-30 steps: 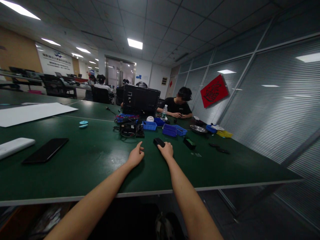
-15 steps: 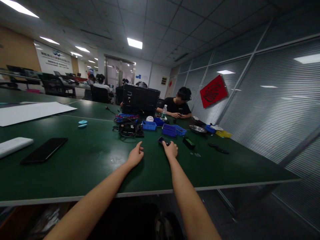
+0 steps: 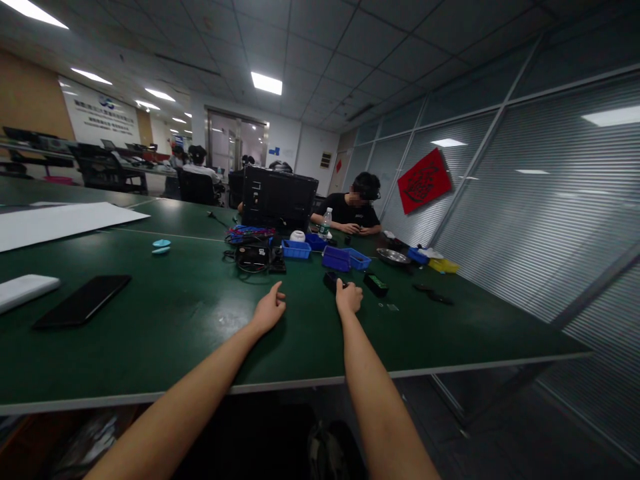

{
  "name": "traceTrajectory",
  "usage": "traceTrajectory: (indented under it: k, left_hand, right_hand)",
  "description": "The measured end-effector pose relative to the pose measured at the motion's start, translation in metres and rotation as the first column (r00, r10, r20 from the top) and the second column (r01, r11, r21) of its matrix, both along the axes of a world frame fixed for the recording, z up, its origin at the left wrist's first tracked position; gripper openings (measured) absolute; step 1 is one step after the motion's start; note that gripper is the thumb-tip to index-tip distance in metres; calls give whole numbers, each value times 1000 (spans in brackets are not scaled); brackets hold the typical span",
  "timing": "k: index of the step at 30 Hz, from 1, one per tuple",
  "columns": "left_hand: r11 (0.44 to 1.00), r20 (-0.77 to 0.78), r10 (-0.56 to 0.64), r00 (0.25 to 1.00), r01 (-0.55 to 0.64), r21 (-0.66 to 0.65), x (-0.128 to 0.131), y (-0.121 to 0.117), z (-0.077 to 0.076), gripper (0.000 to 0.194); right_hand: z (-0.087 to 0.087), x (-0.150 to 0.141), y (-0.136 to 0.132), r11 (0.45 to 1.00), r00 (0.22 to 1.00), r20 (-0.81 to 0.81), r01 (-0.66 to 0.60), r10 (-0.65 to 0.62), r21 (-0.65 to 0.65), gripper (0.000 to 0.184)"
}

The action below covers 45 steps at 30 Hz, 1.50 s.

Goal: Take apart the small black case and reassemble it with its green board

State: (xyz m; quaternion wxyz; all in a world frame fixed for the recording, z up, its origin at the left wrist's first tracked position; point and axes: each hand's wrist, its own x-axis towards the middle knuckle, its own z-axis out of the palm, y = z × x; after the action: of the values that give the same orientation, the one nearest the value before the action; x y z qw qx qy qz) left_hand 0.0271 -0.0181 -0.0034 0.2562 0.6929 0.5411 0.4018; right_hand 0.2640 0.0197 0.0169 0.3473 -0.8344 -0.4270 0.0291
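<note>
My right hand (image 3: 350, 297) has its thumb and fingers round the near end of a small black open-topped box (image 3: 331, 281); the hand covers part of it. To its right a black case with a green circuit board (image 3: 376, 284) lies on the table. Small clear pieces (image 3: 393, 308) lie nearer to me. My left hand (image 3: 270, 309) rests on the green tabletop (image 3: 210, 347), empty, thumb and fingers apart, nearest to a black power adapter with cables (image 3: 253, 257).
Blue bins (image 3: 336, 259), a monitor (image 3: 280, 199) and a water bottle (image 3: 326, 221) stand beyond my hands. On the left lie a black phone-like slab (image 3: 83, 301) and a white bar (image 3: 27, 291). A metal dish (image 3: 393, 257) sits at right. Across the table a person (image 3: 350, 208) sits.
My right hand has shifted slightly right with the black box, bringing it closer to the case with the circuit board. My left hand stays in place; the view has moved a little.
</note>
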Motion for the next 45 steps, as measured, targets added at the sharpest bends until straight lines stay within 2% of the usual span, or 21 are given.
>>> traceTrajectory:
  k: [3,6,9,13,16,21,25,32,40,43,45]
  left_hand:
    - [1000,1,-2,1000,2,1,0,-1,0,63]
    - [1000,-1,0,1000,0,1,0,-1,0,62]
    - [1000,-4,-1,1000,1,0,0,0,0,62]
    - [1000,-9,1,1000,-1,-4,0,1,-1,61]
    - [1000,-6,1,1000,-1,4,1,0,-1,60]
    - [1000,-7,-2,1000,2,8,0,0,-1,60]
    - [1000,-9,-3,1000,3,-1,0,1,-1,60]
    - [1000,-15,-2,1000,2,-3,1,0,0,60]
    - [1000,-12,-2,1000,2,3,1,0,1,61]
    - [1000,-19,-3,1000,3,19,2,1,-1,61]
    - [998,-36,36,999,-34,49,1,3,-3,62]
  right_hand:
    - [-6,3,3,999,999,31,-25,24,26,62]
    - [-12,7,7,998,999,46,-26,24,51,52]
    - [-12,8,8,986,999,51,-13,5,169,44]
    - [-4,3,4,894,990,133,-28,-36,447,47]
    - [0,-5,0,847,979,195,-155,62,509,49]
    - [-5,-18,-1,802,895,259,-442,363,403,46]
    - [-12,-26,0,782,821,303,-562,485,271,44]
    - [-9,-33,-6,792,776,274,-606,568,75,45]
    - [-8,-33,-2,836,822,194,-548,535,15,50]
    - [-10,-35,-1,815,799,206,-579,565,12,40]
    - [-10,-38,-2,771,756,231,-636,613,38,34]
